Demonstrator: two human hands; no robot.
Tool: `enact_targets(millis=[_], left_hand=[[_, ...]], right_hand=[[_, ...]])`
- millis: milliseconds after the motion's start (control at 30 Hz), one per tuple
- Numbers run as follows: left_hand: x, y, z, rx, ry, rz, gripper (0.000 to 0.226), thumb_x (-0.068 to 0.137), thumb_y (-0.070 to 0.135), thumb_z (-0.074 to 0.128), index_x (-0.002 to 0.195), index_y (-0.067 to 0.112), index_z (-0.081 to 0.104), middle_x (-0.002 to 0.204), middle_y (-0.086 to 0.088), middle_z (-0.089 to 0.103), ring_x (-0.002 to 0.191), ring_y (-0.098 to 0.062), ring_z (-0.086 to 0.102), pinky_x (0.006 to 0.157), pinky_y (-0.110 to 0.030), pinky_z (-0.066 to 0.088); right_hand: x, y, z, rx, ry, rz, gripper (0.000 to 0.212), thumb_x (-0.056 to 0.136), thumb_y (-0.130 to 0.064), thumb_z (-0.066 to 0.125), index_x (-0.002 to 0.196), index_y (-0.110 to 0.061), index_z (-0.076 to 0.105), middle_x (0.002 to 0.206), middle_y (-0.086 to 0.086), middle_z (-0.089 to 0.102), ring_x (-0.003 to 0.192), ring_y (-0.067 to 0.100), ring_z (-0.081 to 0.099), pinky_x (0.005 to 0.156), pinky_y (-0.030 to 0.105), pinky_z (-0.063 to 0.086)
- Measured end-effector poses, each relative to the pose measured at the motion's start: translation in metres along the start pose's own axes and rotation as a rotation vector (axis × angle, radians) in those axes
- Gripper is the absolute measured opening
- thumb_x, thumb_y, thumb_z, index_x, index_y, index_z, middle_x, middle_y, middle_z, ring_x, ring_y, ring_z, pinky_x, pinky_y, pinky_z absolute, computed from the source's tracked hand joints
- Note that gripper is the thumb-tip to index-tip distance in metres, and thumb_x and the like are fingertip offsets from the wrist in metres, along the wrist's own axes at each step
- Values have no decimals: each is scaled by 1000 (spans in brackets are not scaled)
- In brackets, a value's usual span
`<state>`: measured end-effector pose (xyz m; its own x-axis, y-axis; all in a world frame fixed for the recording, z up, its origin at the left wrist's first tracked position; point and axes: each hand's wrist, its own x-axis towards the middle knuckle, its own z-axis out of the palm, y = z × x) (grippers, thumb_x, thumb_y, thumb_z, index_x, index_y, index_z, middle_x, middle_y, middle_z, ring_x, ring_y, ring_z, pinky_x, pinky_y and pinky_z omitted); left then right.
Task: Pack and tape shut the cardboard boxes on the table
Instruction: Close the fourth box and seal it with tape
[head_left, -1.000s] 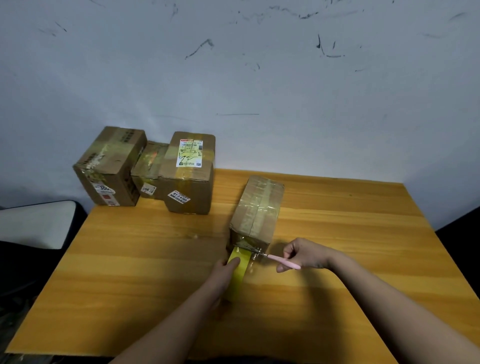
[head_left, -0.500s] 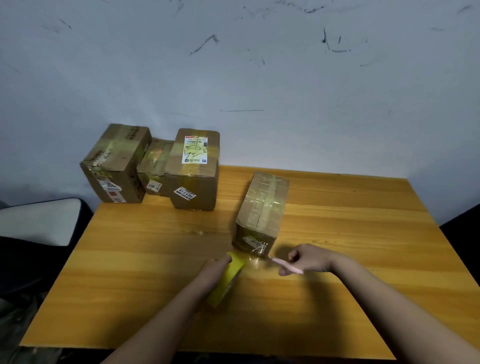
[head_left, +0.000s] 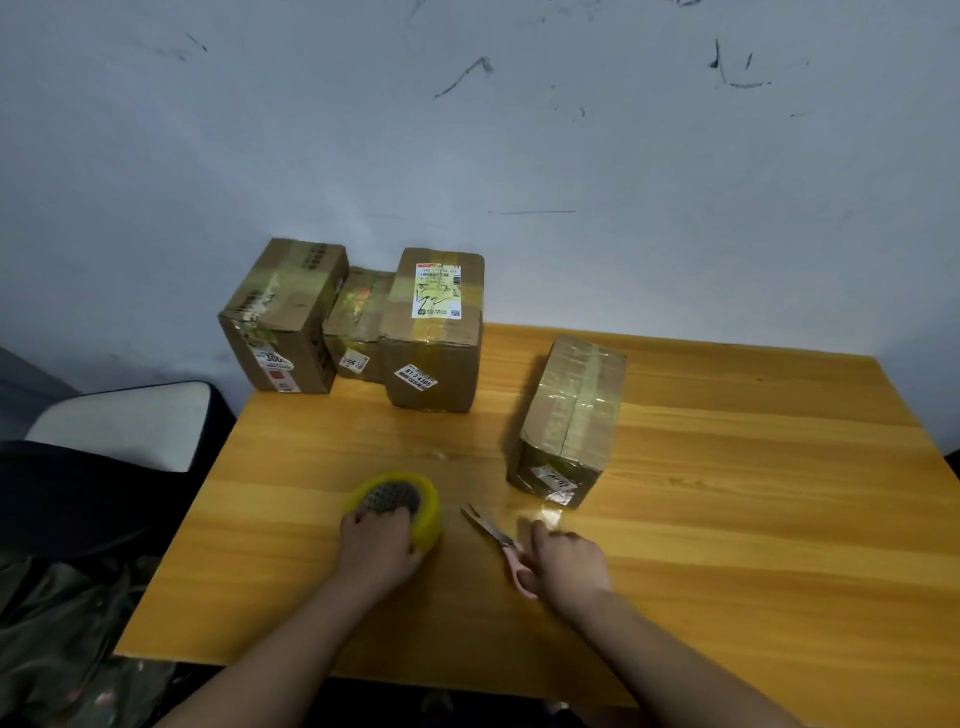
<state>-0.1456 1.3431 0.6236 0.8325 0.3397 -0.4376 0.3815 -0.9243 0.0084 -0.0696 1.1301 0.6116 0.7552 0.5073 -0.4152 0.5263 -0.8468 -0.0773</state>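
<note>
A taped cardboard box (head_left: 571, 415) lies on the wooden table (head_left: 753, 493), right of centre, with a loose strip of clear tape trailing from its near end. My left hand (head_left: 376, 545) grips a yellow tape roll (head_left: 400, 501) that lies flat on the table. To the right, my right hand (head_left: 569, 566) holds pink-handled scissors (head_left: 493, 538), blades pointing up and left, low over the table. Both hands are a short way in front of the box and do not touch it.
Three more taped boxes stand at the table's far left corner: one (head_left: 283, 317) overhanging the edge, a small one (head_left: 358, 325) in the middle, and a labelled one (head_left: 434, 332). A white and dark chair (head_left: 119, 426) stands left of the table. A grey wall rises behind.
The tape is cut free from the box. My left hand drew the roll back leftward and laid it flat. My right hand pulled the scissors away from the box toward me.
</note>
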Motion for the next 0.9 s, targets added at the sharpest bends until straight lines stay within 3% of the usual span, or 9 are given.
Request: enact_targets(millis=[67,233,367,500,533,600,733,833,900], left_hand=[[-4,-8,10,77,30,39,41,94,39,51,131,24,43,125,3,57,120,-20,50,103,-40,32],[-8,-15,31,248,7,140,43,95,33,49,134,16,40,125,-3,58,117,-22,53,103,-38,33],[-3,-13,31,251,-15,195,49,93,44,47,133,16,41,131,-5,53,119,-23,52,102,-38,35],[15,6,9,35,379,286,48,88,52,50,117,15,56,118,-7,57,105,-25,55,87,-36,45],[22,16,1,-31,457,353,46,88,49,51,118,15,56,119,-7,56,106,-25,55,87,-37,46],[40,45,-22,-69,561,490,52,86,47,47,125,13,51,127,-9,52,115,-26,53,90,-41,49],[68,99,-54,70,479,644,72,86,54,33,140,7,40,144,-12,45,133,-26,44,107,-42,36],[84,113,-59,165,359,630,75,96,54,27,152,11,2,158,-3,-6,148,-19,-1,120,-37,4],[94,112,-55,179,323,611,77,94,60,16,151,14,-10,154,1,-19,146,-17,-14,121,-37,0]], right_hand=[[5,-16,9,-44,-10,-14,50,96,-37,51,138,-16,34,120,7,60,105,25,61,77,32,49],[10,-31,24,-188,-25,-85,32,101,-18,40,132,-8,42,122,12,59,105,27,61,73,31,47],[4,-18,14,-157,34,-183,36,102,-29,37,133,-10,43,118,11,60,100,29,62,68,33,44],[2,19,-5,3,629,-345,22,89,-32,44,93,-18,62,86,-1,60,74,18,58,56,27,43],[5,28,-12,31,760,-307,22,87,-32,46,95,-19,61,88,-2,59,77,16,54,60,27,42],[14,43,-29,98,850,-160,32,88,-36,47,113,-19,57,107,-1,59,94,16,50,76,29,39],[39,61,-51,50,633,-88,62,90,-48,35,142,-16,44,147,2,45,138,21,38,109,38,33],[53,70,-44,1,497,-128,65,93,-52,29,146,-15,38,153,2,37,144,19,27,114,42,31],[57,75,-37,-32,498,-116,64,93,-51,31,146,-16,39,152,1,38,143,19,29,114,41,33]])
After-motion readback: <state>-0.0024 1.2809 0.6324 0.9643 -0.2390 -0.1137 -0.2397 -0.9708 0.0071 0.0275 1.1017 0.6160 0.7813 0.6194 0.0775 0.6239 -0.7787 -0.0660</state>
